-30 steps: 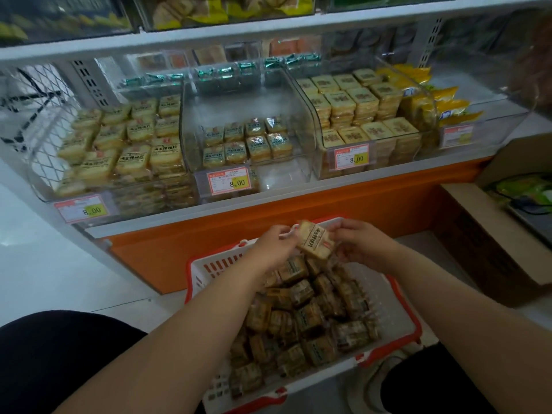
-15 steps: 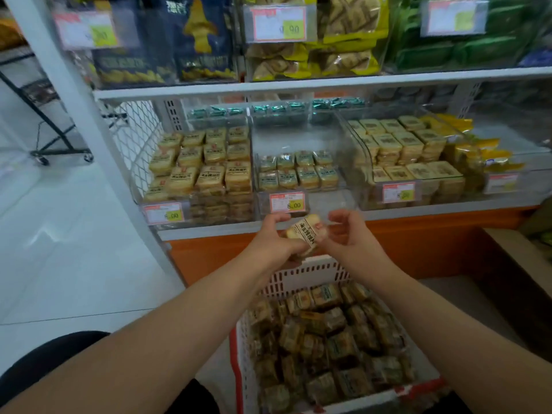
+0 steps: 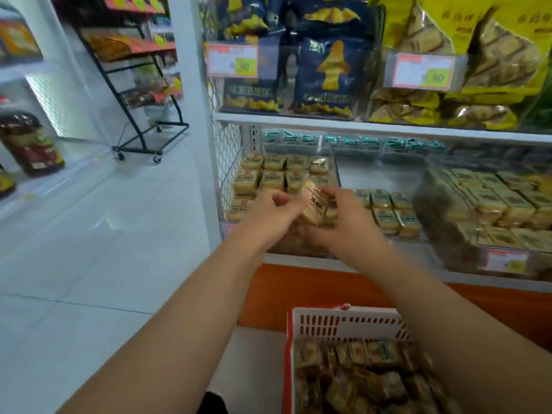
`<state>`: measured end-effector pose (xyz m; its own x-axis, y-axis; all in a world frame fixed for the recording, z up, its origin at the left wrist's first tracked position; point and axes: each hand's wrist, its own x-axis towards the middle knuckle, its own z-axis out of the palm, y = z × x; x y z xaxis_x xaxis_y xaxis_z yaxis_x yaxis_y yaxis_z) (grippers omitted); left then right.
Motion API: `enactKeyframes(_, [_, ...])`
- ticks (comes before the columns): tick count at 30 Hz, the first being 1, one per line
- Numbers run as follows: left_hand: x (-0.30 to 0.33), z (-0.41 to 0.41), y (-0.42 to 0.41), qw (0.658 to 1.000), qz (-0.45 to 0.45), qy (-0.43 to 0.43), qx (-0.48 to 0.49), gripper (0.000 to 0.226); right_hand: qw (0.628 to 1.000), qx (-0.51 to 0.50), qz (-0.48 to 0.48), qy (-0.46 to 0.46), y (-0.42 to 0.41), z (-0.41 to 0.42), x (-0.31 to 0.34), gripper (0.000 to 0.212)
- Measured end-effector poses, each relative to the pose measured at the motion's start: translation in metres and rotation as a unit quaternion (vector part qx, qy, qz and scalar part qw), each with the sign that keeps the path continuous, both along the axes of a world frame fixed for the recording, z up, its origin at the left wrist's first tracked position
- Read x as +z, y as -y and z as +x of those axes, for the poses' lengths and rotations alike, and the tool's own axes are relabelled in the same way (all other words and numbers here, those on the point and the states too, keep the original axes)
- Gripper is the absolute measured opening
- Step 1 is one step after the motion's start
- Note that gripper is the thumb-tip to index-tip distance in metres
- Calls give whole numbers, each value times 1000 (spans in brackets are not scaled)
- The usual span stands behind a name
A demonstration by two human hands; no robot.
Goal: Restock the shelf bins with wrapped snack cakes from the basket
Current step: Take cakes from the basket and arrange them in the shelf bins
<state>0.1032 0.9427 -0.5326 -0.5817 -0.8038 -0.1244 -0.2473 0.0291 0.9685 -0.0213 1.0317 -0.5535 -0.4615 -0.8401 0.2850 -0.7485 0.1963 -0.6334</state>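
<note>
A wrapped snack cake (image 3: 316, 204) is held between both hands over the front of the left shelf bin (image 3: 236, 162). My left hand (image 3: 270, 216) pinches its left side and my right hand (image 3: 343, 222) grips its right side. The left bin holds rows of the same yellow cakes (image 3: 268, 171). The middle bin (image 3: 385, 210) has a few cakes with blue-green labels. Below, a white and red basket (image 3: 343, 324) on the floor holds several wrapped cakes (image 3: 367, 380).
A right bin (image 3: 493, 201) is packed with cakes. The shelf above carries blue snack bags (image 3: 325, 76) and yellow bags (image 3: 466, 55) behind price tags. An orange base panel (image 3: 298, 291) runs under the shelf. A black wheeled rack (image 3: 140, 94) stands on the white floor at left.
Both hands have lifted the cake from above the basket up to the left bin's front. The view has tilted upward and swung left.
</note>
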Motion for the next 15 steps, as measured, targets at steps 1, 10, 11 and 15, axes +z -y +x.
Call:
enactKeyframes(1, [9,11,13,999,-47,11,20,32,1000,13,-2,12,15,2,6,84])
enactKeyframes(10, [13,61,68,939,-261,187,121,36,988,138,69,3,146,20,6,77])
enactKeyframes(11, [11,62,67,935,-271,202,106,40,985,142,96,-23,151,18,1,76])
enactKeyframes(15, [-4,60,69,925,-291,245,27,49,967,134,162,-145,156,11,-20,71])
